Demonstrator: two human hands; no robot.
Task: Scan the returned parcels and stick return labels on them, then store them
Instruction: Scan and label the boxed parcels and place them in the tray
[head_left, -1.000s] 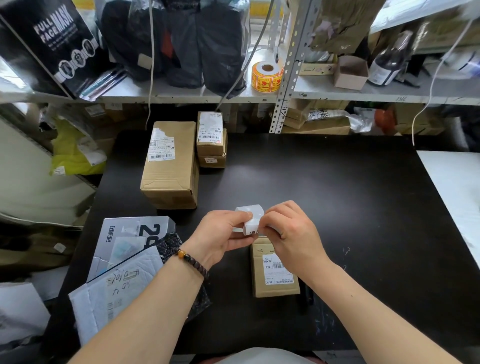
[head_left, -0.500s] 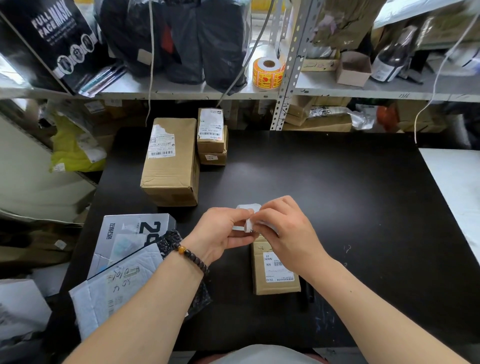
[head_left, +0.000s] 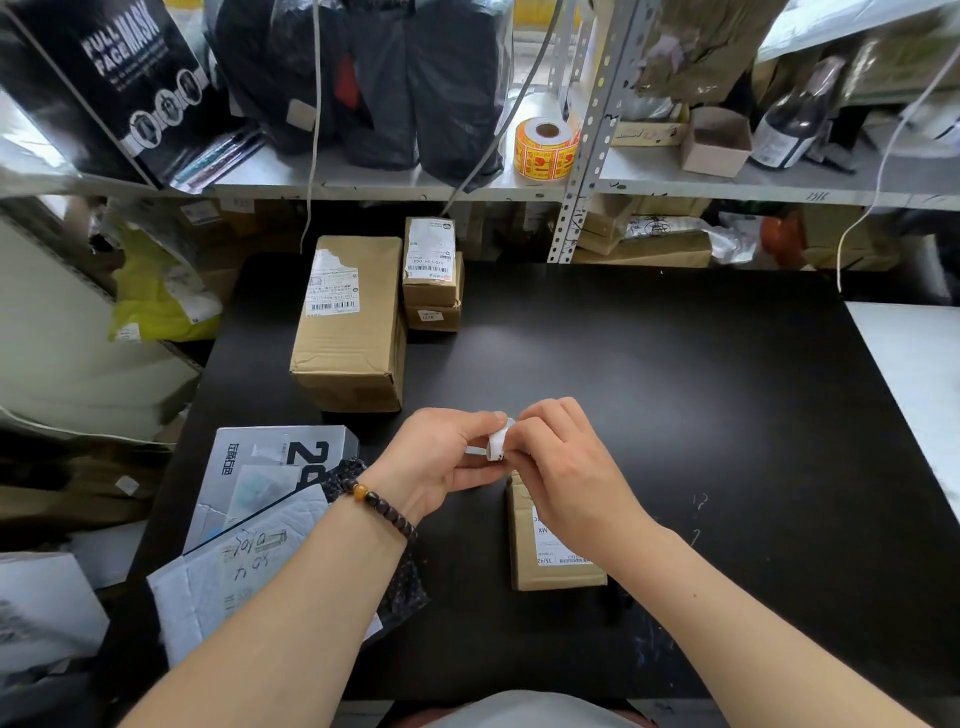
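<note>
A parcel stockroom: labelled cartons (head_left: 349, 322) on a black table (head_left: 649, 405), cluttered metal shelving (head_left: 582, 156).

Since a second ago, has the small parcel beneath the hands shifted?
No. The small parcel sits where it was, at the same offset from the large box.

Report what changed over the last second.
The label shows less of itself: a second ago a broad white flap stood between the hands, now only a narrow curled piece. The left hand and right hand still pinch it above the small box; nothing was let go. The boxes at the back of the table did not move.
</note>
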